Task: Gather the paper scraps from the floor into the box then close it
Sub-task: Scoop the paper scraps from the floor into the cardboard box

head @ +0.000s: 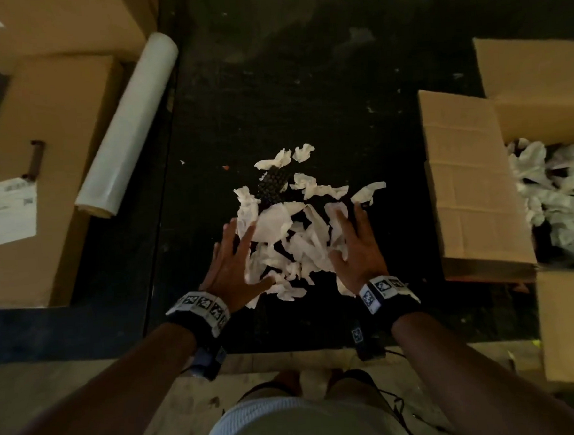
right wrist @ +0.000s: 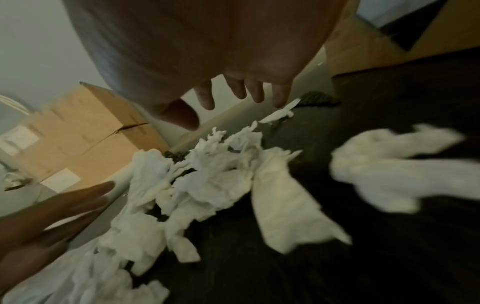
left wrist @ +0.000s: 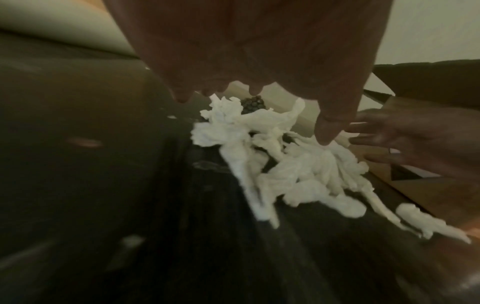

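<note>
On the dark floor point(head: 305, 83), both hands flank a pile of white paper scraps point(head: 290, 237).
Left hand point(head: 230, 267) and right hand point(head: 358, 246) spread flat, fingers straight, at the pile's two sides, gripping nothing; contact with the paper is unclear. Open cardboard box point(head: 470, 187) sits to the right, flaps up, scraps already inside. Plastic roll point(head: 126, 126) and closed carton point(head: 39, 157) lie left.
</note>
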`<state>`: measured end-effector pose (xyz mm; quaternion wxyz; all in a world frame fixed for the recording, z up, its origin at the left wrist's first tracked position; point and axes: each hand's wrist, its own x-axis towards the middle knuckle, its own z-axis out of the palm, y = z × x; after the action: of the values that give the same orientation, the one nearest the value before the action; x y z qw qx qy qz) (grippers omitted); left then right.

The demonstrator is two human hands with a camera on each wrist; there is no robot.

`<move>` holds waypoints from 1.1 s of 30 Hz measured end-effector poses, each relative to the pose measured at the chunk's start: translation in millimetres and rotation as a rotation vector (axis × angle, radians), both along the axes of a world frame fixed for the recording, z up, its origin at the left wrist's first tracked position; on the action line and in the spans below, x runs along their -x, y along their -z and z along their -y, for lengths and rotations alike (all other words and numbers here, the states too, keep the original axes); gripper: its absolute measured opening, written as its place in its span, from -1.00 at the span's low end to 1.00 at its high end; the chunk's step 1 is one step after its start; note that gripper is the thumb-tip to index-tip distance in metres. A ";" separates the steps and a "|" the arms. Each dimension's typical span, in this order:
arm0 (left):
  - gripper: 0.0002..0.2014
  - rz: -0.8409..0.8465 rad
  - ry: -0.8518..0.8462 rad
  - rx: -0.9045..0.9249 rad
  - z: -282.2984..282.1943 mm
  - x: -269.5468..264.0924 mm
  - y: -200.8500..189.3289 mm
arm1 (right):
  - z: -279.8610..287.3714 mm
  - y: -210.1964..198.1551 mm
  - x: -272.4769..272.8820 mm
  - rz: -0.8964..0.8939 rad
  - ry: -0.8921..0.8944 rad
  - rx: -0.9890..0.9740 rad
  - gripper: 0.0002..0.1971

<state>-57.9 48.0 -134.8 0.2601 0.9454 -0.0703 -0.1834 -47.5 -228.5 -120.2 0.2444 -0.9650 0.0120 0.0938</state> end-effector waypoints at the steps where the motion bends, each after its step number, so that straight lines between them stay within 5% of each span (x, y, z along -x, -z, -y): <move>1: 0.23 -0.016 0.015 -0.019 -9.0 8.9 -0.2 | 7.2 -0.7 9.8 -0.021 0.020 0.017 -0.04; 6: 0.34 -0.118 0.125 -0.159 -34.6 44.0 12.6 | 9.3 11.5 52.1 -0.126 -0.012 -0.019 0.23; 15: 0.15 -0.031 0.078 -0.059 18.1 9.7 6.9 | -36.8 12.6 26.0 -0.058 -0.132 -0.138 0.03; 21: 0.17 0.049 0.017 -0.061 1.3 0.9 -10.4 | 2.0 -10.1 13.2 0.111 -0.061 -0.037 -0.08; 27: 0.24 0.011 0.093 -0.102 -10.5 15.1 11.2 | 21.1 19.1 69.5 -0.090 0.268 0.059 0.03; 33: 0.11 0.009 0.144 -0.105 21.8 25.0 30.8 | -30.7 40.0 75.2 -0.110 0.067 -0.053 -0.05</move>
<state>-82.9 26.2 -165.6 0.1960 0.9511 -0.1294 -0.2007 -122.7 -197.8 -160.2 0.2720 -0.9507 0.0550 0.1386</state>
